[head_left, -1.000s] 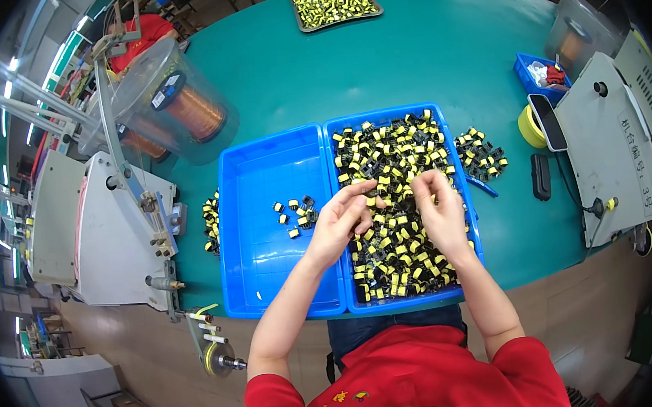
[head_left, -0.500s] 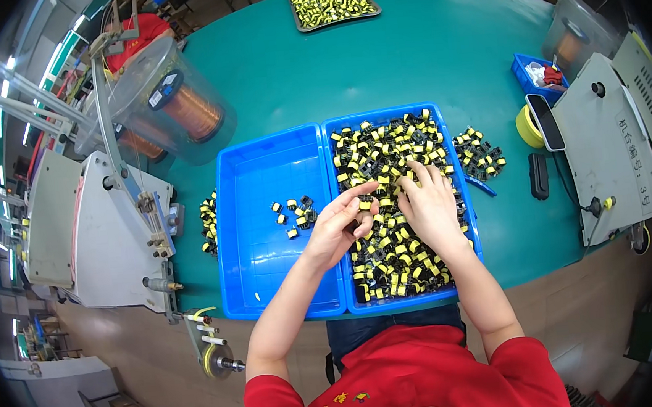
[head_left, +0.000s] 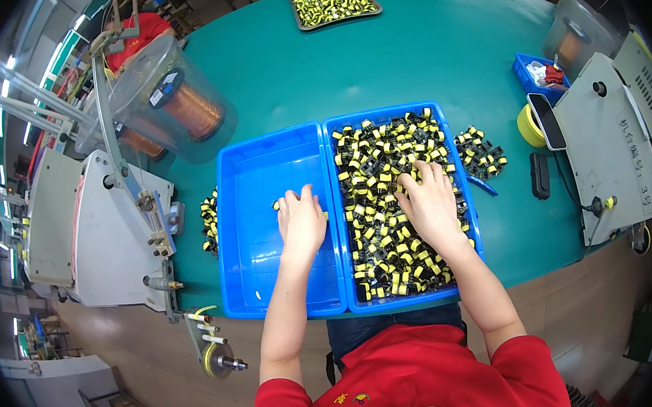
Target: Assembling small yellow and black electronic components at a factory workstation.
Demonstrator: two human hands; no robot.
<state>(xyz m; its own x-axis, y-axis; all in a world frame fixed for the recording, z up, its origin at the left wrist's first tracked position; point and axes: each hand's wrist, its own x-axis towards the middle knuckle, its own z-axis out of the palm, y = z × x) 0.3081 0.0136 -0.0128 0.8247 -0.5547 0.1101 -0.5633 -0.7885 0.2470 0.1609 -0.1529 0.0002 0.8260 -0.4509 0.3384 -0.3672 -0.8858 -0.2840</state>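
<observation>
My left hand point(head_left: 302, 222) is palm down over the left blue tray point(head_left: 250, 160). Its fingers are slightly bent and apart; they cover most of the small group of yellow-and-black wound coils point(head_left: 275, 205) there, and what lies under the palm is hidden. In the right blue tray point(head_left: 382, 112), a deep heap of the same coils point(head_left: 391, 256) fills the bottom. My right hand point(head_left: 429, 199) rests on that heap with fingers spread and curved down among the pieces, and I see nothing gripped in it.
Loose coils lie beside both trays, with a blue pen point(head_left: 481, 184) at the right pile. A metal tray of yellow pieces point(head_left: 335, 5) stands at the far edge. Machines point(head_left: 118, 235) flank the table; a phone point(head_left: 546, 121) and black case point(head_left: 539, 176) are at right.
My left hand has moved left from the heap, where it held a coil, to the left tray, turning palm down. The right hand stays at the heap, almost unmoved.
</observation>
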